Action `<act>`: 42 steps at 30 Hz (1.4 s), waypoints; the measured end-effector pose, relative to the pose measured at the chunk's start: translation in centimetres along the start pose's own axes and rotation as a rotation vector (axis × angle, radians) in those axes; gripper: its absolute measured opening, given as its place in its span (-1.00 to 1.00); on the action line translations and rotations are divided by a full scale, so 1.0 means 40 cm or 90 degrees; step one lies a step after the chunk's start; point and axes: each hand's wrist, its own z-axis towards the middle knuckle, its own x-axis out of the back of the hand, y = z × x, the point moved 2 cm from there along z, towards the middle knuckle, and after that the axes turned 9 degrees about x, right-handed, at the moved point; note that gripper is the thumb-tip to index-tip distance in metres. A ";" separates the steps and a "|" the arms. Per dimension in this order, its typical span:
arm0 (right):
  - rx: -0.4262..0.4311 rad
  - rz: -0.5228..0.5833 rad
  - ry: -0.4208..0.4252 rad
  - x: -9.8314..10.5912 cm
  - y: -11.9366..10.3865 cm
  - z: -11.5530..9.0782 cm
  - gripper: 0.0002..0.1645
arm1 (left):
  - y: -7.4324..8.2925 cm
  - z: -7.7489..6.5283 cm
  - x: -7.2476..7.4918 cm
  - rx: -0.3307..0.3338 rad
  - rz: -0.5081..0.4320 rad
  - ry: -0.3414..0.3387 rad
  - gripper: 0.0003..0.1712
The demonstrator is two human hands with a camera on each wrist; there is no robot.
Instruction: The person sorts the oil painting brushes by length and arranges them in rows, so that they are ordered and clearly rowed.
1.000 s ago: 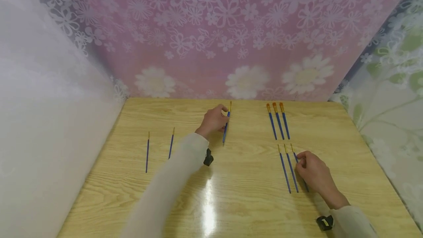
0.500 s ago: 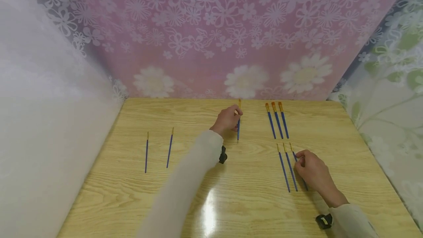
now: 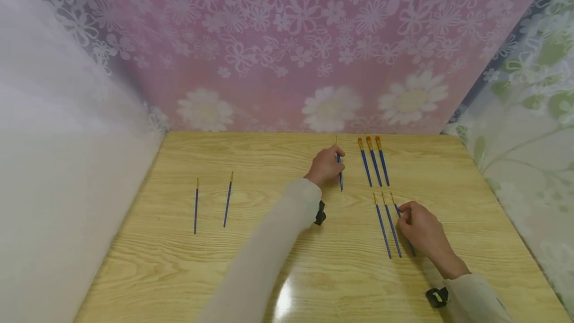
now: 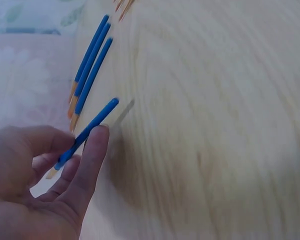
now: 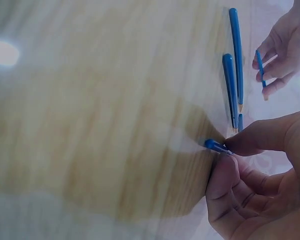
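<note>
My left hand point(image 3: 326, 165) pinches a thin blue-handled paintbrush point(image 3: 341, 180) between thumb and fingers, just left of a row of three wide-tipped paintbrushes point(image 3: 373, 162). In the left wrist view the held paintbrush point(image 4: 101, 116) slants over the wood, its shadow beside it, bristles partly hidden by fingers. My right hand point(image 3: 423, 228) pinches the rightmost paintbrush point(image 3: 396, 208) of a nearer row of three; the fingers cover its middle. Seen from the right wrist, the handle end of that paintbrush point(image 5: 216, 145) pokes out between thumb and forefinger. Two slim paintbrushes point(image 3: 383, 219) lie parallel beside it.
On the left of the wooden table point(image 3: 148, 263) lie two spaced thin paintbrushes, one farther left point(image 3: 196, 211) and one nearer the middle point(image 3: 227, 202). A pink flowered backdrop point(image 3: 269, 64) rises behind the far edge, with pale panels at both sides.
My left hand has carried its paintbrush rightward along the far side, closer to the wide-tipped row. The right hand has kept its pinch in nearly the same place.
</note>
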 end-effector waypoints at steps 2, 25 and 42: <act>0.001 -0.001 0.001 0.001 -0.002 -0.001 -0.61 | 0.012 0.002 -0.018 0.011 0.018 0.008 -0.56; 0.001 0.006 0.001 0.001 -0.003 -0.004 -0.63 | 0.065 0.028 -0.139 0.048 0.187 0.015 -0.42; -0.005 0.004 -0.005 0.001 -0.005 -0.005 -0.64 | 0.076 -0.007 -0.125 -0.003 0.207 0.022 -0.73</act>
